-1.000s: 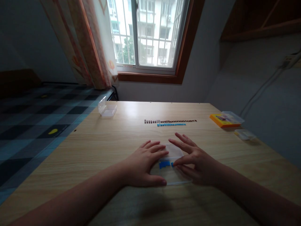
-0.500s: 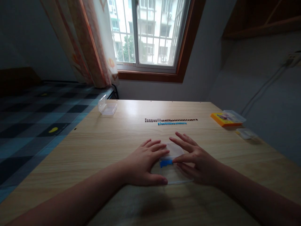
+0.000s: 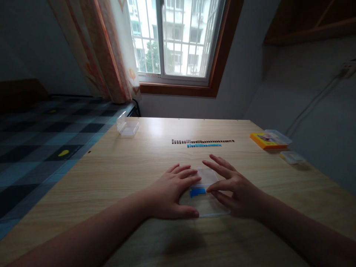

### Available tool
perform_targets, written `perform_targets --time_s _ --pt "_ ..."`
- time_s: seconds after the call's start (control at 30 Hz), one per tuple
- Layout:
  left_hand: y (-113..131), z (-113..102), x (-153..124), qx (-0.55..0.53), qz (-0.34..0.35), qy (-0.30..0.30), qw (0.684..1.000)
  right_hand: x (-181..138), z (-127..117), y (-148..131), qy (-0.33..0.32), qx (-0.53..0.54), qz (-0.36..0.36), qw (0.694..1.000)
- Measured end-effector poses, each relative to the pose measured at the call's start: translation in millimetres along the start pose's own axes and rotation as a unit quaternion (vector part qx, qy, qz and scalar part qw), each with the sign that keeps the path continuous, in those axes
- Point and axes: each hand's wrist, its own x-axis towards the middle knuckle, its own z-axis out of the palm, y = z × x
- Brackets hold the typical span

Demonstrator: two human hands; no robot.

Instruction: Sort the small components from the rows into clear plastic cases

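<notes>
An open clear plastic box (image 3: 214,214) lies on the table before me, its lid (image 3: 208,176) folded back on the far side. Small blue pieces (image 3: 197,192) are packed together in its far left part. My left hand (image 3: 175,191) holds the box from the left, thumb at the near edge and fingers spread by the hinge and lid. Over the right part of the box, my right hand (image 3: 235,187) has thumb and index tips close together in a pinch beside the blue pieces, other fingers stretched out. Whatever is in the pinch is too small to make out.
Beyond the hands run a row of dark pieces (image 3: 203,141) and a row of blue pieces (image 3: 204,145). Another open clear box (image 3: 129,129) stands far left. On the right are a yellow-orange box (image 3: 261,141) and a small clear container (image 3: 293,157).
My right hand's fingertips have shifted slightly right, showing a little more of the blue pieces. My left hand and the box stay almost where they were.
</notes>
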Motion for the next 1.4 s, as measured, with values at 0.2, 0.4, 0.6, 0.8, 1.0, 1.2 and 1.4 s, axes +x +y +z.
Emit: perform_targets --time_s 0.2,0.4,0.6,0.8,1.0,1.2,1.4 --pt "-1 1 -1 -0.003 -0.004 0.0 1.0 1 -1 19 0.093 0.028 0.053 0.994" --pt "-2 2 -2 -0.01 0.002 0.008 1.0 0 0 26 0.07 0.067 0.068 0.993" --pt "-2 1 -2 -0.01 0.003 0.01 1.0 1 1 13 -0.012 0.062 0.02 0.998" --pt "-1 1 -1 -0.005 0.002 0.007 1.0 3 2 10 -0.032 0.06 0.02 0.997" --pt "1 0 -1 -0.004 0.002 0.004 1.0 3 2 8 -0.032 0.053 0.013 0.998" --pt "-1 1 -2 -0.016 0.009 0.018 1.0 4 3 7 -0.027 0.048 0.014 0.998" --pt "-1 1 -1 -0.009 0.006 0.012 1.0 3 3 8 -0.024 0.046 0.011 0.999"
